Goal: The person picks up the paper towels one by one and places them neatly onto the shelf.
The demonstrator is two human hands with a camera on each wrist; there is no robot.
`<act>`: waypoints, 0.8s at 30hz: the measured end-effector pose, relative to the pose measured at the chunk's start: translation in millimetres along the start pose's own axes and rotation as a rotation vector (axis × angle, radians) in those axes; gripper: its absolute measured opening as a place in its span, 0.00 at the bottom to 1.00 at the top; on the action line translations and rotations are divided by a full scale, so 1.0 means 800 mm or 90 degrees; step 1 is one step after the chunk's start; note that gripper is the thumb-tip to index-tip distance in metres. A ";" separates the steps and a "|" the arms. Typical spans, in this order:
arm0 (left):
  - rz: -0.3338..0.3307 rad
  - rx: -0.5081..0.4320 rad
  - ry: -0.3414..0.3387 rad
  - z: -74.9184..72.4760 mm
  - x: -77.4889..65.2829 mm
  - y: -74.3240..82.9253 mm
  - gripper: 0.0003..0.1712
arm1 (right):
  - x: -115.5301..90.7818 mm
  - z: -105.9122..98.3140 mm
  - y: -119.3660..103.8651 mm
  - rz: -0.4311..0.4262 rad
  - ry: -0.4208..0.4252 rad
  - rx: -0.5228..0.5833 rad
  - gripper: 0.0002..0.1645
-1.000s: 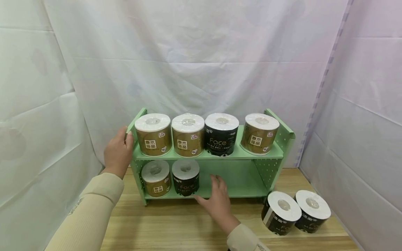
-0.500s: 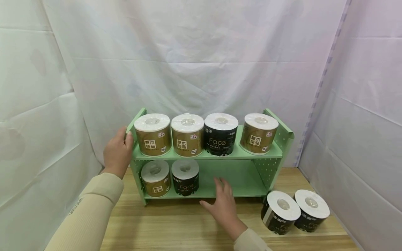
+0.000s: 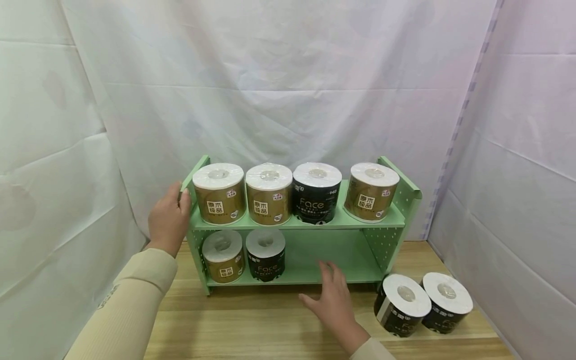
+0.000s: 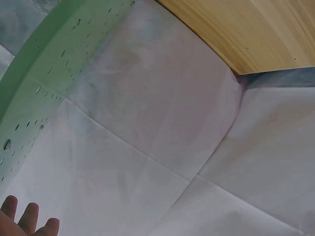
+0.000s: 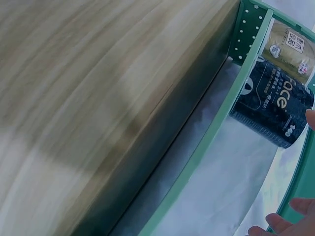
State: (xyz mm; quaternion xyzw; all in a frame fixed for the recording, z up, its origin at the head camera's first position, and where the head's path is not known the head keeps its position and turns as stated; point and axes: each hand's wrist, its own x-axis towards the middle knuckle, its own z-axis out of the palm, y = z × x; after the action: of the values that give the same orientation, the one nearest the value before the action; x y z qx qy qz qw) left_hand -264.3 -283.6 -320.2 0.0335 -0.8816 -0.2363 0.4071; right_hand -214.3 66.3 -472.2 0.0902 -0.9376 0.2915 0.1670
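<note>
My left hand holds the front edge of the left side panel of a green two-tier shelf. In the left wrist view its fingers show beside the panel's outer face. My right hand, fingers spread and holding nothing, hovers in front of the lower tier, right of a black-wrapped toilet roll. A gold-wrapped toilet roll stands left of that one. On the upper tier stand two gold toilet rolls side by side, a black toilet roll, then another gold toilet roll after a gap.
Two more black toilet rolls, the nearer one and the farther one, stand on the wooden table beyond the shelf's right end. White cloth hangs behind and along both sides.
My right hand has moved rightward and slightly toward me, away from the black roll on the lower tier. My left hand and the rolls have stayed put.
</note>
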 end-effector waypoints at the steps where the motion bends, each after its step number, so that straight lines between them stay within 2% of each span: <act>1: 0.001 0.000 0.001 0.000 0.000 0.000 0.19 | -0.001 -0.001 0.003 0.001 0.003 -0.003 0.57; 15: 0.006 0.002 0.004 0.002 0.001 -0.001 0.17 | -0.018 -0.027 0.033 0.030 0.028 -0.043 0.59; 24: 0.006 0.007 0.007 0.001 0.000 0.000 0.18 | -0.027 -0.044 0.048 0.077 0.040 -0.045 0.58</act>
State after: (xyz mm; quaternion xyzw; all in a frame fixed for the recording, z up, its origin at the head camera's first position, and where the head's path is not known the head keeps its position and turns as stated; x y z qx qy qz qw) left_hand -264.8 -283.3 -320.5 0.0325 -0.8806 -0.2294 0.4133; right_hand -195.3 119.0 -472.9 0.0183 -0.9453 0.2703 0.1819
